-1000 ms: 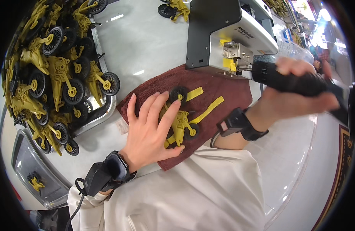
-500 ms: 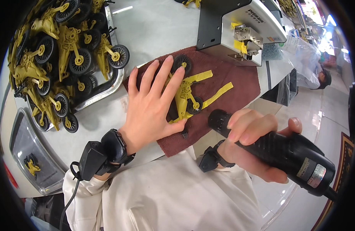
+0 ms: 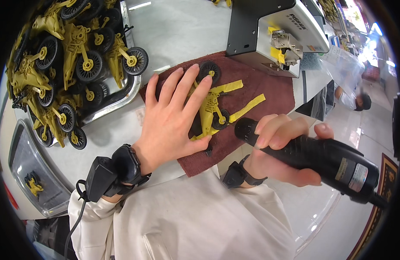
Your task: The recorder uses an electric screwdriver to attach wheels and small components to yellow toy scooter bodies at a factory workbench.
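Observation:
My left hand (image 3: 174, 115) lies spread over a yellow toy motorcycle (image 3: 207, 108) with black wheels, which rests on a brown cloth (image 3: 269, 93). Its index fingertip is near the upper wheel, and its thumb touches the lower end of the yellow frame. Two yellow strips (image 3: 247, 108) reach out to the right of the toy. My right hand (image 3: 284, 145) is wrapped round a black electric screwdriver (image 3: 326, 162), held in the air to the right of the cloth. The screwdriver's front end points left, toward the toy and apart from it; no bit can be made out.
A metal tray (image 3: 130, 93) heaped with similar yellow toy motorcycles (image 3: 74, 52) stands at the left. Below it, a smaller clear tray (image 3: 39, 169) holds one yellow-and-black piece. A white-and-black machine (image 3: 269, 39) stands behind the cloth. Another person (image 3: 354, 99) is in the right background.
My right hand has rotated a little around the screwdriver, whose rear end sits slightly farther right. The left hand keeps its place on the toy motorcycle. The whole view has shifted slightly.

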A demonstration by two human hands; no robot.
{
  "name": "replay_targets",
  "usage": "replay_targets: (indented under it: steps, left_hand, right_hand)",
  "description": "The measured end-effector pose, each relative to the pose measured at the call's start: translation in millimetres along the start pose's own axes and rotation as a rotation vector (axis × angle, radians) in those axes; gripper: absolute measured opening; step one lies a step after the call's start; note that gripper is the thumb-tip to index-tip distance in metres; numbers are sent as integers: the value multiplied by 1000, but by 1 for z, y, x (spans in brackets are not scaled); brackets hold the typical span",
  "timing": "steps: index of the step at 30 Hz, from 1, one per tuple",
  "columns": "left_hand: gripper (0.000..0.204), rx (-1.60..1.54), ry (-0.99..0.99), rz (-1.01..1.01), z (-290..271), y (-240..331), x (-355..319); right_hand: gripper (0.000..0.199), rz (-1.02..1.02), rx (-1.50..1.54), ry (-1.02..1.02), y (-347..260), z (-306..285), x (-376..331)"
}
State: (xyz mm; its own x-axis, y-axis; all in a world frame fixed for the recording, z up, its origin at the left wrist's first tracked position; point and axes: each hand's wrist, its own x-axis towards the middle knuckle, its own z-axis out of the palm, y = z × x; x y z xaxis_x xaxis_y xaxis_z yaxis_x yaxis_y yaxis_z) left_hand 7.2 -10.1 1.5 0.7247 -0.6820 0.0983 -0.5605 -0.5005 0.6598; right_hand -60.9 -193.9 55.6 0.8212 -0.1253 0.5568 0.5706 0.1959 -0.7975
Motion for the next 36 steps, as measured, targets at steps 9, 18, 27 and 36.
replay_targets:
  steps: [9, 18, 27, 36]
  left_hand:
    - [95, -9, -5, 6, -1, -5, 3]
    - [91, -33, 13, 39, 0, -1, -1]
    - [90, -44, 25, 32, -4, -4, -2]
    - [91, -39, 47, 46, 0, -4, -6]
  right_hand:
    - [76, 19, -137, -115, 10, 11, 8]
    - [79, -348, -448, 417, -19, -22, 112]
    - [77, -121, -219, 54, -16, 11, 53]
    - [91, -125, -183, -49, -3, 54, 5]
